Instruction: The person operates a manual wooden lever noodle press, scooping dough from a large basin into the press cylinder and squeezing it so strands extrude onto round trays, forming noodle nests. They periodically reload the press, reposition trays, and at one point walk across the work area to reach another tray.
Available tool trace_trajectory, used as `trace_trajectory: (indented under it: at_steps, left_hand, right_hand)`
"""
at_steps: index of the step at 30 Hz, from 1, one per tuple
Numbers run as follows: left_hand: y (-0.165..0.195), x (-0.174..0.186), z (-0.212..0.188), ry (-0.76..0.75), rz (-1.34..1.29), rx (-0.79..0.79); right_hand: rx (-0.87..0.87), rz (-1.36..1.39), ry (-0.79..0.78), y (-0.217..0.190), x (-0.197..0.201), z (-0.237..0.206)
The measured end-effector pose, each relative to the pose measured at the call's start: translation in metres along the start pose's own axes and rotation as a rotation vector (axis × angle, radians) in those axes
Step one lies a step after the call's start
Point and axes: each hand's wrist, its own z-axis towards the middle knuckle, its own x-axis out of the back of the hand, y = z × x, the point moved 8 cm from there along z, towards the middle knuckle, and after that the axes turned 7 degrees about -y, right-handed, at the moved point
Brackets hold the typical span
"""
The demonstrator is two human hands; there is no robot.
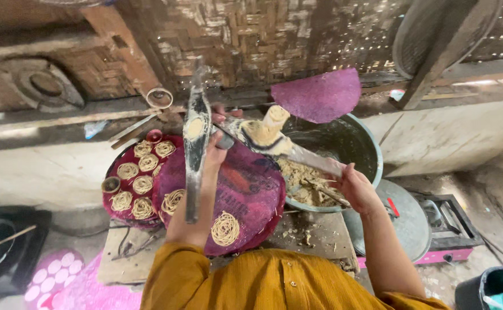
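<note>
Mustard-yellow sleeves [274,284] fill the bottom edge of the frame, closest to the lens. Fingers of the left hand [220,138] are clamped around the hinge end of a two-armed wooden press [251,135], just above centre. Fingers of the right hand [352,186] are closed around the far end of the press's lower arm, right of centre.

One press arm runs almost vertically, from the upper middle of the frame down toward the lower middle. The other has its long axis slanting from the hinge down to the right, toward the right hand. A lump of pale dough [260,133] sits where the arms meet.

Under the left forearm lies a round purple mat [245,195] with two coils of thin noodle [225,228] on it, one at its left edge and one at its lower edge. Left of it, a red tray [113,209] holds about seven more coils. Right of centre stands one metal pot [372,152] with dough inside; a second purple mat [320,95] rests on the pot's rim at the back. One round metal lid [397,221] leans at lower right, against a pink stove [446,229].
</note>
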Motion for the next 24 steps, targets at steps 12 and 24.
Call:
trace_trajectory:
  at_steps: [12,24]
  left_hand:
    - [0.022,-0.100,-0.052,-0.262,0.740,0.383]
    - [0.057,-0.101,-0.089,-0.325,1.568,0.443]
  right_hand:
    - [-0.203,0.591,-0.745,-0.004,-0.194,-0.029]
    - [0.591,-1.153,-0.284,-0.103,-0.228,-0.039]
